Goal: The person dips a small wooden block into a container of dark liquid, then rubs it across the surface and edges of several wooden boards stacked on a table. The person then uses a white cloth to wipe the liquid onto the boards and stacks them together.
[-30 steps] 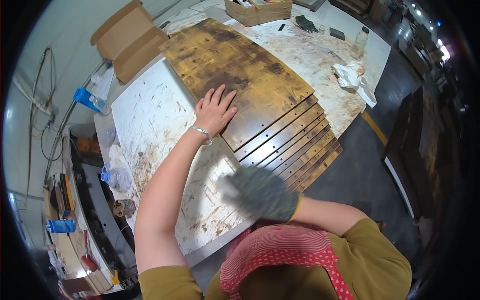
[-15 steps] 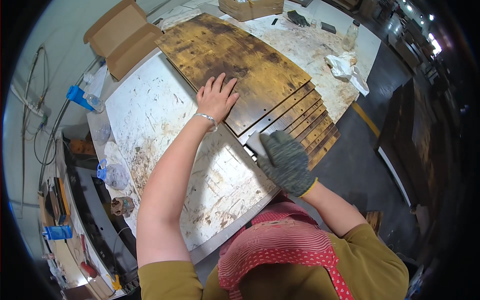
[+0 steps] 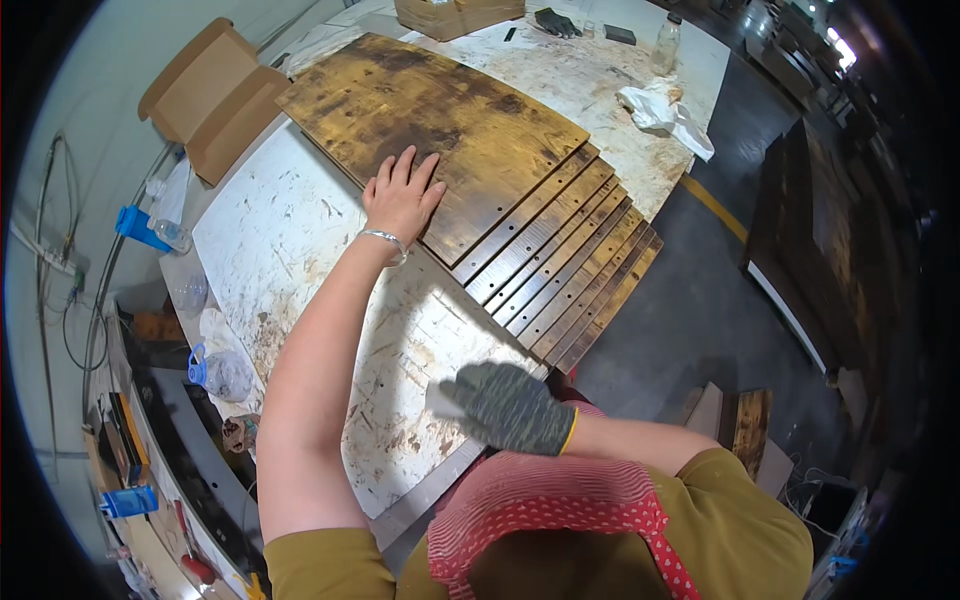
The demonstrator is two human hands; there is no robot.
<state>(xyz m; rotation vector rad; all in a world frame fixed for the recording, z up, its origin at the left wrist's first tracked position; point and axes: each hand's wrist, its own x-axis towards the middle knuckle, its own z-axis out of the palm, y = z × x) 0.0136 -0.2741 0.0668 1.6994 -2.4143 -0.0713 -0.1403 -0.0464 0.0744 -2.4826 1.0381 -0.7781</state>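
Bare and with its fingers spread, my left hand (image 3: 402, 200) lies flat on the top board (image 3: 440, 110) of a stepped stack of brown wood-grain boards. A silver bracelet (image 3: 384, 240) circles that wrist. My right hand (image 3: 508, 408), in a dark grey-green knit glove, is apart from the boards, low over the table's near edge. It is closed on a pale flat pad (image 3: 443, 400), partly hidden by the glove and blurred. Small dark holes run along the exposed ends of the lower boards (image 3: 570, 275).
The white table (image 3: 290, 210) is scratched and stained brown. An open cardboard box (image 3: 205, 100) stands at far left. On the far side are a dark glove (image 3: 557, 23), a glass bottle (image 3: 666, 45) and a white cloth (image 3: 665, 118). More dark boards (image 3: 810, 250) are stacked at right.
My right hand has left the boards' near corner, moving left and toward my body with the pale pad. My left hand still rests on the top board. The whole view has shifted slightly.
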